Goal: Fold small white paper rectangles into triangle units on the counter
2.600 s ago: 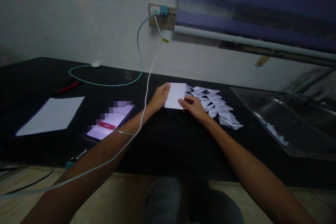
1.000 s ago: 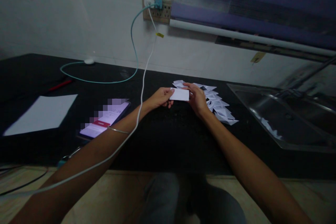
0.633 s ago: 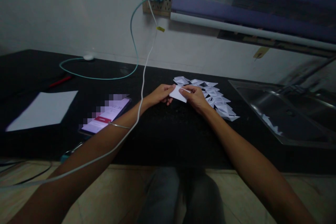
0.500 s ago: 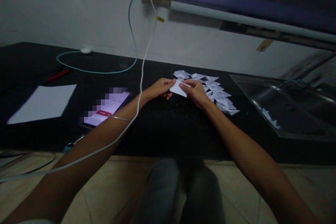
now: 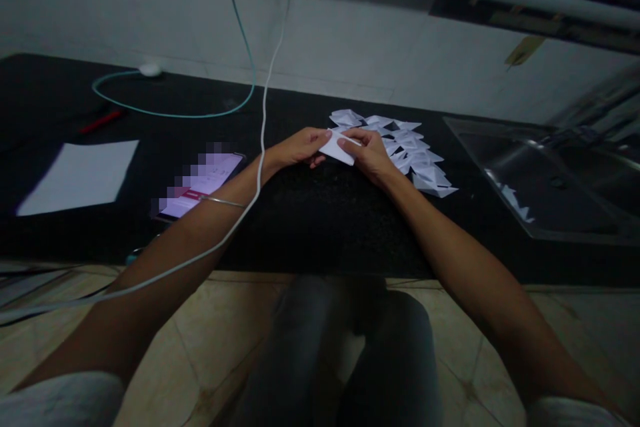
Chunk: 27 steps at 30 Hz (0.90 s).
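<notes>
A small piece of folded white paper [image 5: 341, 148] is held between both hands above the black counter. My left hand [image 5: 306, 147] pinches its left side, thumb on top and fingers curled beneath. My right hand [image 5: 369, 153] grips the right side, its thumb lying on the paper's face. Just behind and right of my right hand lie several folded white paper pieces [image 5: 414, 150], pointed and arranged in overlapping rows. The far fingers of both hands are partly hidden.
White sheets [image 5: 80, 177] lie at the left of the black counter [image 5: 320, 227]. A lit phone [image 5: 207, 180] rests by my left forearm, with a red pen-like object [image 5: 103, 121] farther back. A white cable [image 5: 264, 113] hangs across my left arm. Paper scraps [image 5: 517, 203] lie at the sink [image 5: 555, 213].
The camera view has tipped downward, so everything sits higher in the picture. Both hands keep hold of the folded paper, with little visible shift in their grip.
</notes>
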Motion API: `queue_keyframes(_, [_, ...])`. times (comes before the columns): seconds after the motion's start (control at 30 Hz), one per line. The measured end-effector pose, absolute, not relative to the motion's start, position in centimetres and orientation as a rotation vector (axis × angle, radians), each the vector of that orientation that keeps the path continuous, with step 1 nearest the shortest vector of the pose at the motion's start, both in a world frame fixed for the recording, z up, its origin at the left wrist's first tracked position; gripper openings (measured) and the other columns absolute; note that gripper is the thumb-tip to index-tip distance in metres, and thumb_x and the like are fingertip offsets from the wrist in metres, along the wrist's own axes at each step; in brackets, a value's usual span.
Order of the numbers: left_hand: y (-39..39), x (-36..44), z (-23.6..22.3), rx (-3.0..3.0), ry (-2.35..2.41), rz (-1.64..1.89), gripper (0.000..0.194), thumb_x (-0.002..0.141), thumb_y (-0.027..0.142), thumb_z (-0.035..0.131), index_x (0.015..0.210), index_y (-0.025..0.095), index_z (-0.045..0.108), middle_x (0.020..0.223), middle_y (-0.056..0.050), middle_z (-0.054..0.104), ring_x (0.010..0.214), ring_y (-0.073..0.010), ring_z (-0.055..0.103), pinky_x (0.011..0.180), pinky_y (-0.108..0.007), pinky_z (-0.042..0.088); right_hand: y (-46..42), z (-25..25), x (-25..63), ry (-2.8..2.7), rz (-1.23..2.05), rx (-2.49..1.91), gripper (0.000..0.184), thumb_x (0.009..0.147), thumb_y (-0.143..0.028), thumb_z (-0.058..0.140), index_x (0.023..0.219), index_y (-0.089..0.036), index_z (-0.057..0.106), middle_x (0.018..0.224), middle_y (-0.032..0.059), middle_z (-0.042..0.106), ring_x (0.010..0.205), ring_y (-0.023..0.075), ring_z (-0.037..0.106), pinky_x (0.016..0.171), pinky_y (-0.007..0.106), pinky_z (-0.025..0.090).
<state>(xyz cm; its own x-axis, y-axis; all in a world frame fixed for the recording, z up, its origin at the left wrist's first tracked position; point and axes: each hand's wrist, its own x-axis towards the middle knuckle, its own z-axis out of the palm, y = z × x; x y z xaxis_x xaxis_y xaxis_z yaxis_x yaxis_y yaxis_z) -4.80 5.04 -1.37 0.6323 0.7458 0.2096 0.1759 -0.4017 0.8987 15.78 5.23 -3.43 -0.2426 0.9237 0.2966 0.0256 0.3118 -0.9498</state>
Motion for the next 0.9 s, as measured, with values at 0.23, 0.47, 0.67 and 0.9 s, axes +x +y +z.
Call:
queue_keyframes(0.23, [4.8,-5.0,-1.1,2.046,0.708,0.687,0.047,0.106,0.053,0.043,0.076,0.018,0.054,0.059,0.002,0.052,0.05,-0.0077,0.049,0.052,-0.02,0.04,4.7,-3.1,15.3,-1.632,1.066,-0.937,0.036,0.075,-0.056,0.079,0.075,-0.021,0.074,0.074,0.0023,0.068,0.066,0.0139,0.056,0.058,0.029,0.043])
queue_keyframes(0.47, [4.3,-4.7,-1.1,1.974,0.694,0.667,0.041,0.105,0.051,0.046,0.084,0.018,0.058,0.059,0.003,0.049,0.047,-0.0077,0.045,0.047,-0.021,0.037,4.6,-2.9,15.4,-1.753,0.882,-0.921,0.045,0.08,-0.062,0.073,0.067,-0.02,0.07,0.066,0.0003,0.062,0.062,0.0124,0.05,0.057,0.028,0.037])
queue_keyframes(0.67, [4.3,-4.4,-0.9,1.91,0.753,0.707,0.028,0.106,0.036,0.046,0.098,0.016,0.063,0.062,0.003,0.048,0.045,-0.0076,0.045,0.045,-0.021,0.034,4.5,-2.9,15.9,-1.757,0.832,-0.968,0.043,0.079,-0.062,0.074,0.07,-0.019,0.074,0.067,0.0017,0.067,0.062,0.0139,0.052,0.055,0.028,0.037])
queue_keyframes(0.9, [4.4,-4.0,-1.4,1.953,0.768,0.8,0.033,0.107,0.036,0.046,0.079,0.019,0.051,0.06,0.003,0.05,0.043,-0.007,0.046,0.045,-0.021,0.035,3.4,-2.9,15.3,-1.756,0.937,-0.989,0.044,0.079,-0.063,0.075,0.075,-0.019,0.078,0.07,0.0029,0.07,0.061,0.0138,0.054,0.055,0.028,0.039])
